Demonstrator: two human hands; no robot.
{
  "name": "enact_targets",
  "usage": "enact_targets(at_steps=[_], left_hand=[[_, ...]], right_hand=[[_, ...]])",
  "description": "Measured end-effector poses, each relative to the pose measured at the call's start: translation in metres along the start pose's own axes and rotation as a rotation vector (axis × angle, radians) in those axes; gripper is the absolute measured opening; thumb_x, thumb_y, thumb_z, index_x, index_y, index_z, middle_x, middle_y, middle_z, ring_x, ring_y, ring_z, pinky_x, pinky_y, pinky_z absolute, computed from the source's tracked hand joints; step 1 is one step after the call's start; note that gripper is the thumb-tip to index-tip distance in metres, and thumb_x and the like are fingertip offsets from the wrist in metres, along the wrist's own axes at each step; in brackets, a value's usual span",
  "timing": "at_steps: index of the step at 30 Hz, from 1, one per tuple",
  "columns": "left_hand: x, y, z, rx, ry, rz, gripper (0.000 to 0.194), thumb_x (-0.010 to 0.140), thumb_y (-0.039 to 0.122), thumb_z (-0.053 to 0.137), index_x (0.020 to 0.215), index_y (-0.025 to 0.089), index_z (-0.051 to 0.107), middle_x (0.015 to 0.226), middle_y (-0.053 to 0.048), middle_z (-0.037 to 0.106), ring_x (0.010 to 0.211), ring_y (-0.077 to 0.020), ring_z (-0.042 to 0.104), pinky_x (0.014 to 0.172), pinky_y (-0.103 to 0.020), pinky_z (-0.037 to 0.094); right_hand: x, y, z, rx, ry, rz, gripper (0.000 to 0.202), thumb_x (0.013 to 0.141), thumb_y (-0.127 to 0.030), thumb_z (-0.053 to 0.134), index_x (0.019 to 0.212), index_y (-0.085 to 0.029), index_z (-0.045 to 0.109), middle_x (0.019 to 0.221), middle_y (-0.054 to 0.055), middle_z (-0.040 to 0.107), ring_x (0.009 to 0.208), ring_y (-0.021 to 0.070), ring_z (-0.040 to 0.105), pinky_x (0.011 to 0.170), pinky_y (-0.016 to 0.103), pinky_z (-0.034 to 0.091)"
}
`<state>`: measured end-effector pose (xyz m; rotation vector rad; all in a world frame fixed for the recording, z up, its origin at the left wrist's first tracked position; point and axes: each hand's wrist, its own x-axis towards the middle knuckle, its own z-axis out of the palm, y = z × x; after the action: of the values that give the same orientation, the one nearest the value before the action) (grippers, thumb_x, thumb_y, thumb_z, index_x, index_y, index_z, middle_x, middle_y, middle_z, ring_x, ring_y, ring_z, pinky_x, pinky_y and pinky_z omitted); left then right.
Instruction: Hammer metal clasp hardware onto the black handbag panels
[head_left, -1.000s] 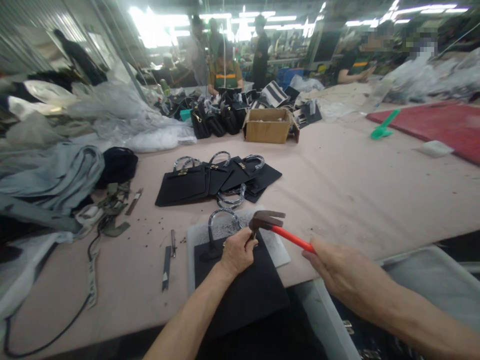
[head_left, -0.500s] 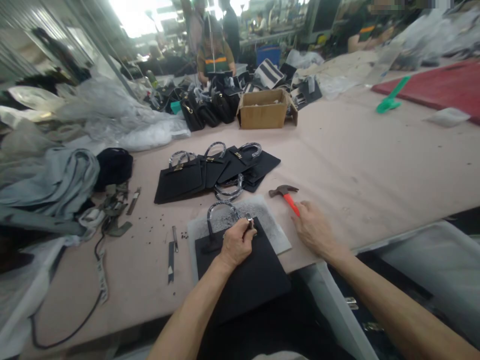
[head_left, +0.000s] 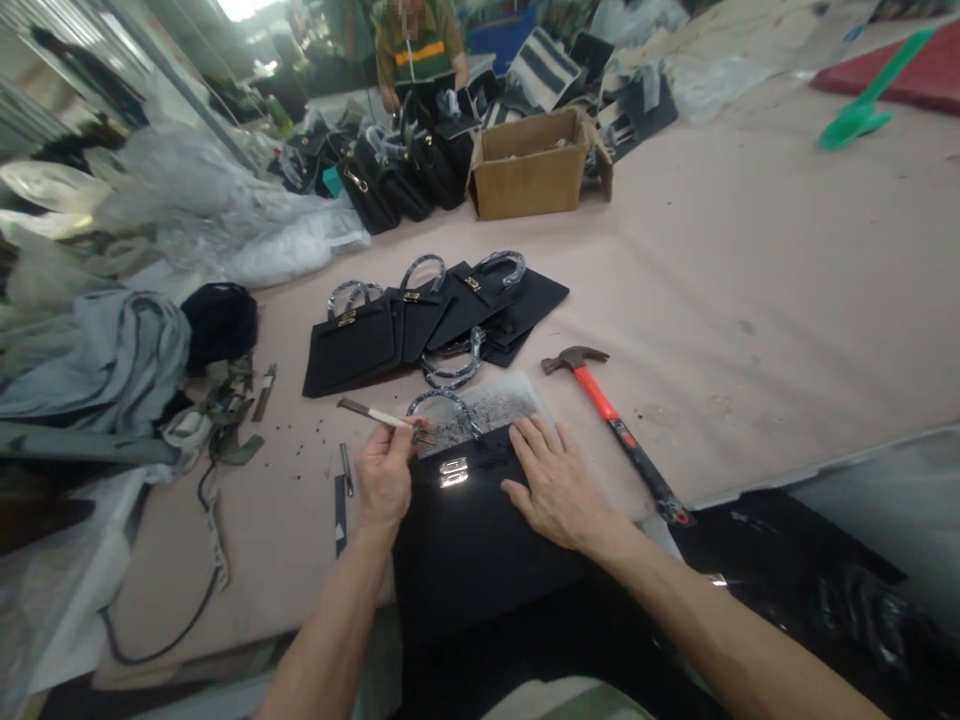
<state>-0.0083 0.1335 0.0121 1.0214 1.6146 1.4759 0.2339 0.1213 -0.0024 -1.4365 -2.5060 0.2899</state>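
Observation:
My left hand (head_left: 384, 478) is closed on a slim rod-like tool (head_left: 375, 413), dark at its far end and pale along the shaft. It is beside the upper left edge of a black handbag panel (head_left: 480, 560). A gold metal clasp (head_left: 453, 472) shines near the panel's top, and a plastic-wrapped handle (head_left: 444, 398) rises behind it. My right hand (head_left: 559, 485) lies flat on the panel's upper right, fingers stretched out and holding nothing. Under the panel is a speckled pale slab (head_left: 517, 395). To the right rests a claw hammer (head_left: 596, 390) with a red and black handle.
Several black bag panels (head_left: 352, 355) overlap behind the slab. Farther back are a cardboard box (head_left: 529, 185) and black handbags (head_left: 375, 190). Plastic and cloth (head_left: 112, 340) heap up at left; a green scoop (head_left: 855, 122) lies far right. A person (head_left: 420, 55) sits across.
My right hand has let go of the hammer and moved left onto the panel. My left hand has moved left off the clasp area with the rod-like tool. The panel has turned somewhat.

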Motion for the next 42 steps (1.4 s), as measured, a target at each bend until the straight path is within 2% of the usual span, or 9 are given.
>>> enact_targets(at_steps=[7, 11, 13, 16, 21, 26, 33, 40, 42], left_hand=[[0.029, 0.001, -0.149, 1.153, 0.152, -0.195, 0.033, 0.083, 0.046, 0.054, 0.069, 0.019, 0.065, 0.072, -0.012, 0.072, 0.084, -0.0349, 0.071, 0.073, -0.039, 0.053], [0.029, -0.005, -0.183, 1.521, 0.055, -0.354, 0.038, 0.089, 0.045, 0.046, 0.073, 0.017, 0.067, 0.082, -0.019, 0.072, 0.089, -0.0398, 0.069, 0.073, -0.043, 0.050], [0.021, -0.002, -0.179, 1.573, 0.078, -0.286, 0.039, 0.092, 0.042, 0.043, 0.083, 0.015, 0.069, 0.093, -0.021, 0.072, 0.091, -0.0386, 0.068, 0.075, -0.043, 0.050], [-0.002, 0.006, -0.150, 1.444, 0.031, 0.098, 0.032, 0.097, 0.038, 0.043, 0.098, 0.018, 0.068, 0.104, -0.015, 0.071, 0.096, -0.0316, 0.067, 0.081, -0.038, 0.050], [-0.036, 0.012, -0.080, 1.176, -0.461, 0.544, 0.010, 0.097, 0.024, 0.056, 0.099, 0.021, 0.065, 0.099, -0.008, 0.068, 0.092, -0.0244, 0.063, 0.082, -0.035, 0.050], [-0.038, 0.015, -0.055, 1.198, -0.570, 0.561, 0.014, 0.088, 0.005, 0.057, 0.088, 0.018, 0.061, 0.095, -0.012, 0.064, 0.093, -0.0279, 0.061, 0.082, -0.040, 0.052], [-0.023, 0.030, -0.053, 1.195, -0.551, 0.502, 0.027, 0.073, 0.007, 0.077, 0.094, 0.017, 0.064, 0.105, -0.012, 0.067, 0.100, -0.0280, 0.065, 0.083, -0.035, 0.055], [-0.021, 0.017, -0.061, 1.031, -0.438, 0.450, 0.012, 0.084, 0.010, 0.066, 0.080, 0.020, 0.060, 0.083, -0.006, 0.067, 0.078, -0.0225, 0.066, 0.070, -0.031, 0.053], [-0.027, 0.000, -0.061, 0.937, -0.255, 0.415, 0.014, 0.085, 0.010, 0.061, 0.078, 0.021, 0.056, 0.079, -0.005, 0.064, 0.075, -0.0213, 0.064, 0.069, -0.031, 0.051]], right_hand=[[0.002, 0.001, 0.002, 0.015, 0.029, -0.001, 0.064, 0.096, -0.043, 0.052, 0.149, -0.008, 0.045, 0.158, 0.019, 0.042, 0.147, 0.0386, 0.031, 0.119, 0.059, 0.024], [0.003, 0.003, 0.004, 0.027, 0.068, -0.009, 0.058, 0.098, -0.039, 0.050, 0.148, -0.010, 0.046, 0.155, 0.018, 0.046, 0.145, 0.0376, 0.034, 0.118, 0.058, 0.027], [0.004, 0.004, 0.003, 0.029, 0.094, -0.016, 0.051, 0.099, -0.036, 0.050, 0.144, -0.014, 0.050, 0.152, 0.017, 0.048, 0.143, 0.0367, 0.036, 0.117, 0.058, 0.028], [0.010, 0.005, -0.002, 0.003, 0.144, -0.069, 0.036, 0.098, -0.030, 0.051, 0.132, -0.018, 0.060, 0.143, 0.016, 0.054, 0.137, 0.0362, 0.040, 0.114, 0.059, 0.027], [0.031, 0.002, -0.016, -0.078, 0.048, -0.297, 0.024, 0.097, -0.018, 0.047, 0.109, -0.016, 0.068, 0.108, 0.013, 0.066, 0.096, 0.0275, 0.053, 0.089, 0.043, 0.040], [0.048, 0.007, -0.015, -0.105, 0.055, -0.510, 0.025, 0.090, -0.009, 0.047, 0.102, -0.014, 0.068, 0.094, 0.014, 0.064, 0.084, 0.0259, 0.051, 0.076, 0.039, 0.039], [0.077, 0.037, 0.005, 0.224, 0.122, -0.553, 0.024, 0.097, -0.045, 0.053, 0.086, -0.025, 0.057, 0.076, 0.013, 0.061, 0.070, 0.0260, 0.054, 0.064, 0.043, 0.044], [0.061, 0.001, -0.005, 0.188, 0.234, -0.290, 0.020, 0.092, -0.033, 0.054, 0.076, -0.027, 0.045, 0.074, 0.006, 0.053, 0.071, 0.0257, 0.052, 0.066, 0.040, 0.042], [0.058, -0.011, 0.000, 0.168, 0.289, -0.222, 0.020, 0.092, -0.028, 0.051, 0.075, -0.027, 0.042, 0.074, 0.004, 0.050, 0.072, 0.0237, 0.050, 0.067, 0.038, 0.041]])
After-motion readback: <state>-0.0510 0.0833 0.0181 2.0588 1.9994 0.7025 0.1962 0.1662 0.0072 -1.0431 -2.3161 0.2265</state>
